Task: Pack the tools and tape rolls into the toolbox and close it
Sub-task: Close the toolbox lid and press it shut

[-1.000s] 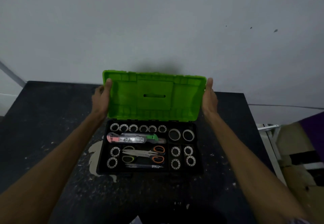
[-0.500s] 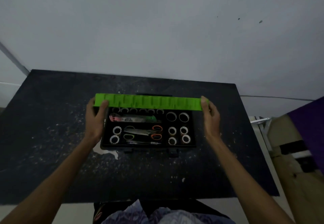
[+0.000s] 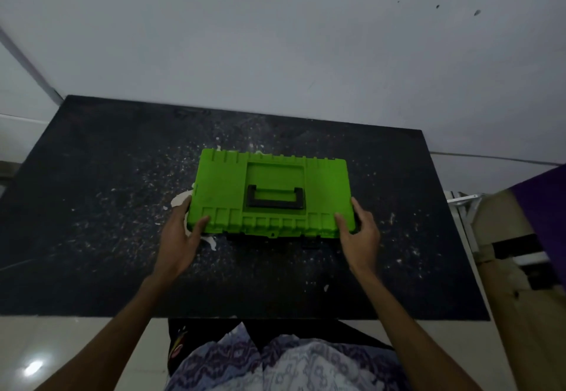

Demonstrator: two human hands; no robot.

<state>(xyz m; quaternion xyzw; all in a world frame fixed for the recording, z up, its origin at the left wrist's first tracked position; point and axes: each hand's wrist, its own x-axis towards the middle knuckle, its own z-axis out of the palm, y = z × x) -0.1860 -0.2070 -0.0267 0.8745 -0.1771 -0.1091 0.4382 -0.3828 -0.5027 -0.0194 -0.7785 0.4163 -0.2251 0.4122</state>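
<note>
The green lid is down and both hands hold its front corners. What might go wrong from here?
1. The dark latches below the front edge of the green lid look unfastened. Lifting by the black handle might let the box fall open.
2. The left hand and right hand grip the lid's front corners, so pressing harder may pinch fingers.

Black table [image 3: 92,207], white-speckled; closed green-lidded toolbox [image 3: 272,197] lies flat near middle
</note>
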